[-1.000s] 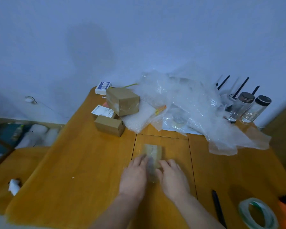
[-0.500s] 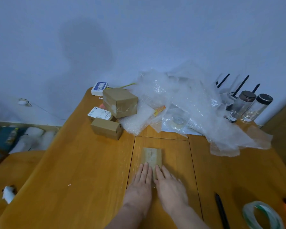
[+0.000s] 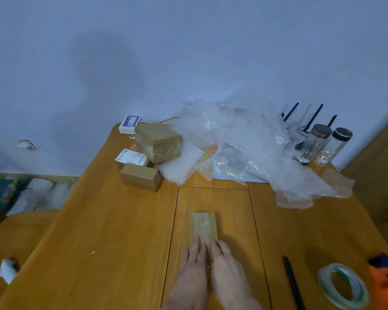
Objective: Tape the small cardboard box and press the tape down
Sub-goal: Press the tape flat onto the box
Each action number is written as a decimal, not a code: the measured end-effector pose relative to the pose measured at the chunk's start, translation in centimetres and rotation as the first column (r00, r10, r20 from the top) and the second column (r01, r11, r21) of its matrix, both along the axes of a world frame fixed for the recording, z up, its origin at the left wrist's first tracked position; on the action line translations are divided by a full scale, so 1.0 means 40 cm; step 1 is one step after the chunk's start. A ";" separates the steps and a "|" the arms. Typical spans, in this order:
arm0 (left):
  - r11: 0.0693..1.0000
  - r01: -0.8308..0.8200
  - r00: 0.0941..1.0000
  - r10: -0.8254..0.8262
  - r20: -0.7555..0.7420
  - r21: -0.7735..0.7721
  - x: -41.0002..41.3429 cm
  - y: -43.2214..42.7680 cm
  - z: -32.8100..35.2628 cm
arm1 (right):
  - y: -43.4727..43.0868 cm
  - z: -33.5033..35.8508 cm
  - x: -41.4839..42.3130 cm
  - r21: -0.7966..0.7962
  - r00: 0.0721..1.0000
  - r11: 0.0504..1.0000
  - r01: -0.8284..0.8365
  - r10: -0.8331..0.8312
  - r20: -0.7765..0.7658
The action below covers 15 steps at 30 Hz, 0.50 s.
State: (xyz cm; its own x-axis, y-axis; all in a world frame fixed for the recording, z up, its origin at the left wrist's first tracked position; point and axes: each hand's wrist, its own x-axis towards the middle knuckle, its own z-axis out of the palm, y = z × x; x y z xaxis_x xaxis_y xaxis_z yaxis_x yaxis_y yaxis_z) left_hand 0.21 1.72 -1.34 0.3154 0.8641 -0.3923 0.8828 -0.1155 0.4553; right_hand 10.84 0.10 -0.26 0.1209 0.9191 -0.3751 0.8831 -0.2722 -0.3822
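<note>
Here, the small cardboard box (image 3: pixel 203 228) lies flat on the wooden table (image 3: pixel 112 231), lower centre of the frame. The left hand (image 3: pixel 192 268) and right hand (image 3: pixel 227 269) rest side by side, fingers extended flat and gripping nothing, fingertips on the box's near end. A tape roll (image 3: pixel 343 285) and black pen (image 3: pixel 292 281) lie at lower right, well apart.

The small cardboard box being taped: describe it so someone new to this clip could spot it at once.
Start at the wooden table and look to its near middle, just past the person's left hand and right hand. The small cardboard box lies flat there, with the fingertips of both hands on its near end. Unlike the bulkier brown boxes at the far left, it is thin, lies alone and is being touched.
</note>
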 end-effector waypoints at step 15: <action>0.994 0.098 0.995 -0.099 -0.022 -0.048 -0.012 -0.032 -0.011 | -0.056 0.021 -0.002 -0.113 0.999 0.993 0.045 -0.048 -0.021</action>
